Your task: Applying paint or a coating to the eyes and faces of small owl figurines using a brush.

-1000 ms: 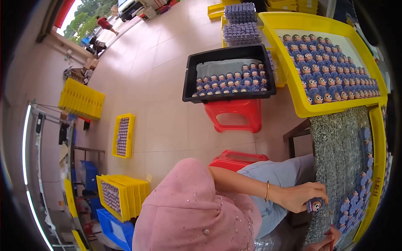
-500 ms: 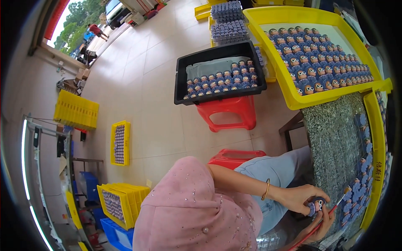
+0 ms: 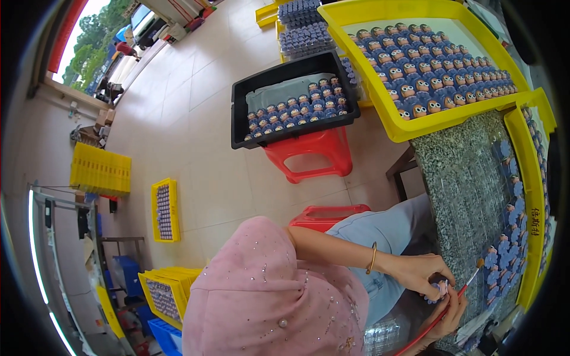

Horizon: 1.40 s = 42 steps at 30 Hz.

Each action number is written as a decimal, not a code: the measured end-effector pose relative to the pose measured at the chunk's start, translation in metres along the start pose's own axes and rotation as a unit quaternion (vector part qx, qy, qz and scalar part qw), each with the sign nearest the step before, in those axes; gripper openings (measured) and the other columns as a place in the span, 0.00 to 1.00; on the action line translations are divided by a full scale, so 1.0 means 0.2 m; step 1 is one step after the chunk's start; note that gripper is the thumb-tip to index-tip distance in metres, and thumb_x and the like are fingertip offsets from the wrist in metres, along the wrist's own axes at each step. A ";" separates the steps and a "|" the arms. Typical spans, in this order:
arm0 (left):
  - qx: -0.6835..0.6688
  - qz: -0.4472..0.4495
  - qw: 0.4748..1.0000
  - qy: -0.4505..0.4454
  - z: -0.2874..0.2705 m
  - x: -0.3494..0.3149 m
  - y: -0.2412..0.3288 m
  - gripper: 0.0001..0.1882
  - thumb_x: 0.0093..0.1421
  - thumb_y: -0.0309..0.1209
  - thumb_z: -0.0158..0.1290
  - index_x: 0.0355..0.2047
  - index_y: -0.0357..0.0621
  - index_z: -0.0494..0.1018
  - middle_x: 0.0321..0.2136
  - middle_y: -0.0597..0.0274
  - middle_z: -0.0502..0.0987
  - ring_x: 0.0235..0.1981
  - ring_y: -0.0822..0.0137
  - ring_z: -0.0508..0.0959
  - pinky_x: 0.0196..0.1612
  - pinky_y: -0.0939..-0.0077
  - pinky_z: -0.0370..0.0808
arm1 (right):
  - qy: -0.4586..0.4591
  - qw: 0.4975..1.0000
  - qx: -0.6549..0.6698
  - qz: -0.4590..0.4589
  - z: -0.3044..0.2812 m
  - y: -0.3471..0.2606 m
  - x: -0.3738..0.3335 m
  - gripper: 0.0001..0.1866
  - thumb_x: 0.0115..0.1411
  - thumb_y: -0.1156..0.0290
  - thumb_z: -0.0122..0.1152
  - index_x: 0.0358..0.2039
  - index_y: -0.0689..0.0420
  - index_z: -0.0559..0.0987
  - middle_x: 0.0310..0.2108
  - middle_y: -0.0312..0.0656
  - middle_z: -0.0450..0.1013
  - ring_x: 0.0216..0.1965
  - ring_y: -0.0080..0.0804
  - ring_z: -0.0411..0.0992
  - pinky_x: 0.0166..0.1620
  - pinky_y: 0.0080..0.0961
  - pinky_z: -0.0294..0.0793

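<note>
A small painted figurine (image 3: 438,291) with a blue body is pinched in my left hand (image 3: 420,273), which wears a gold bracelet on its wrist. The fingers hide part of the figurine. My right hand (image 3: 446,317) is closed round a thin paintbrush (image 3: 461,292) with a red handle; its fingertips are at the figurine's lower side. The brush's brown tip points away from the figurine, over the speckled stone tabletop (image 3: 454,178). Beyond the tip lie several blue flower-shaped pieces (image 3: 509,246) on the tabletop.
A large yellow tray (image 3: 409,127) of figurines sits at the table's far end, and another yellow tray (image 3: 534,202) runs along its right side. A black tray (image 3: 237,113) of figurines rests on a red stool (image 3: 344,154). Yellow crates (image 3: 101,169) stand at left.
The figurine has turned in my fingers, so its face shows less than before. My left hand now covers more of it. The whole view has shifted slightly.
</note>
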<state>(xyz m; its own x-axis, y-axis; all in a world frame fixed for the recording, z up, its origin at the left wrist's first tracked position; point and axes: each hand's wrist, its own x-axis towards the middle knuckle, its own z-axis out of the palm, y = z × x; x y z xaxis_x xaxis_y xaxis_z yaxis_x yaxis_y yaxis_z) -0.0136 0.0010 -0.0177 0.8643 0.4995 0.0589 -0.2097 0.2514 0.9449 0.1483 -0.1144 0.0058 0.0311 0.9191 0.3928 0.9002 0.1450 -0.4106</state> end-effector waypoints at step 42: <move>-0.103 -0.082 0.991 -0.003 0.01 0.06 0.04 0.32 0.54 0.18 0.53 0.60 0.37 0.57 0.52 0.55 0.65 0.40 0.64 0.76 0.41 0.72 0.77 | 0.296 0.802 -0.111 0.507 -0.46 0.30 -0.41 0.11 0.57 0.69 0.62 0.36 0.63 0.81 0.31 0.35 0.78 0.28 0.15 0.67 0.29 0.16 0.63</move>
<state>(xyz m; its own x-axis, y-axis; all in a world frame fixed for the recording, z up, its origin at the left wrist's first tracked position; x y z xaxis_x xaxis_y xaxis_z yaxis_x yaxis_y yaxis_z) -0.0029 0.0069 -0.0087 0.8967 0.4340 -0.0870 -0.1554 0.4927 0.8562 0.2388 -0.2153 0.0240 0.9376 0.1786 0.2984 0.3346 -0.6967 -0.6345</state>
